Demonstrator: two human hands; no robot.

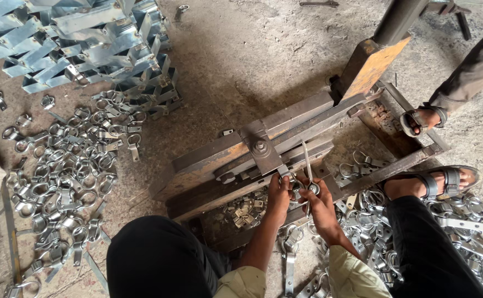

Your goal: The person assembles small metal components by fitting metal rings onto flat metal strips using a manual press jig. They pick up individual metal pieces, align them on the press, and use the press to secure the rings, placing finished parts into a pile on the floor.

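Item: rusty steel press jig (263, 152), lying on the concrete floor (252, 55) between your knees, its long bars running slantwise toward the orange upright post (369, 63) at the far right. You are sitting low and close, so that the jig's near edge is coming directly under your reach.

Item: your left hand (279, 197). You are closing its fingers around a small galvanised clamp piece (295, 187) at the jig's near edge, seemingly steadying it against the bar so it seats squarely.

Item: your right hand (319, 207). You are pinching the same piece from the other side, just beside the left hand; a thin flat metal strip (306, 160) is standing up from between the two hands. Whether the strip is part of the clamp or of the jig cannot be told.

Item: finished or unworked ring clamps (65, 165), lying in a loose heap on the floor toward your left, within arm's reach. A second heap (462, 221) is spreading at your right, around your sandalled foot (434, 182), so both sides are serving as supply and drop zones.

Item: small bracket pieces (244, 209), collecting under the jig's near edge.

Item: stacked galvanised channel sections (81, 38), piled at the far left corner of the floor, well apart from the hands.

Item: another person's sandalled foot (420, 118), resting on the jig's frame at the far right.
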